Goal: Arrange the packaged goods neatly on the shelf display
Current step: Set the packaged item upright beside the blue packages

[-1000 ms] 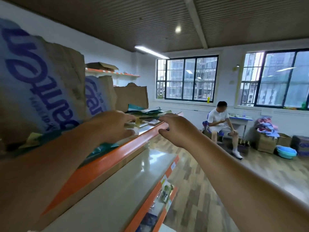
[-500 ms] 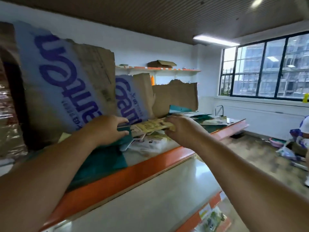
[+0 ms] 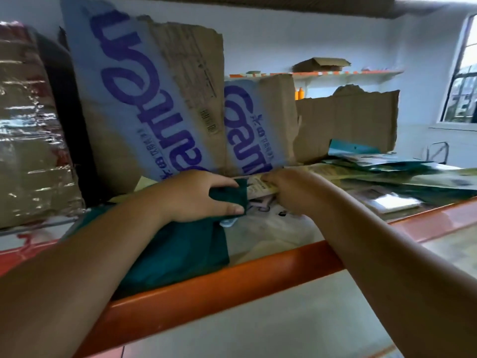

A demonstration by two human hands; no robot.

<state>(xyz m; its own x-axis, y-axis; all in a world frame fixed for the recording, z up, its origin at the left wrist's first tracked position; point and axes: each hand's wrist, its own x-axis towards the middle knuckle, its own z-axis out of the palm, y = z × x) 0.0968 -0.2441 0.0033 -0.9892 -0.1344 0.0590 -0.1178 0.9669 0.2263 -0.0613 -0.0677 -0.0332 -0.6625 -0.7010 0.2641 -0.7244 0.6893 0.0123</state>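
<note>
The pale yellow packet [image 3: 260, 188] lies flat on the top shelf, its printed near end caught between the two hands; its long axis appears to run from that end rightward and away along the shelf, though the right hand [image 3: 286, 193] covers the part where this could be checked; that hand lies over the packet with fingers curled down on it, so it grips the near end and the rest of the packet stretches beyond its knuckles; just to the left, touching the yellow end, a corner of the teal packet [image 3: 185, 254] is pinched between the thumb and fingers of the left hand [image 3: 198, 197], and the body of this packet runs the other way, down and left toward the person, overhanging the orange shelf lip [image 3: 258, 270]; so the two packets meet end to end at the grips, and squaring them probably means drawing each along its own length, the right hand being the nearer to the yellow one; under both lies a white packet [image 3: 273, 228]; farther right a loose spread of packets [image 3: 413, 177] overlaps at odd angles; torn cardboard sheets [image 3: 165, 94] stand just behind the hands, and a foil-wrapped bundle [image 3: 28, 130] sits at the far left
</note>
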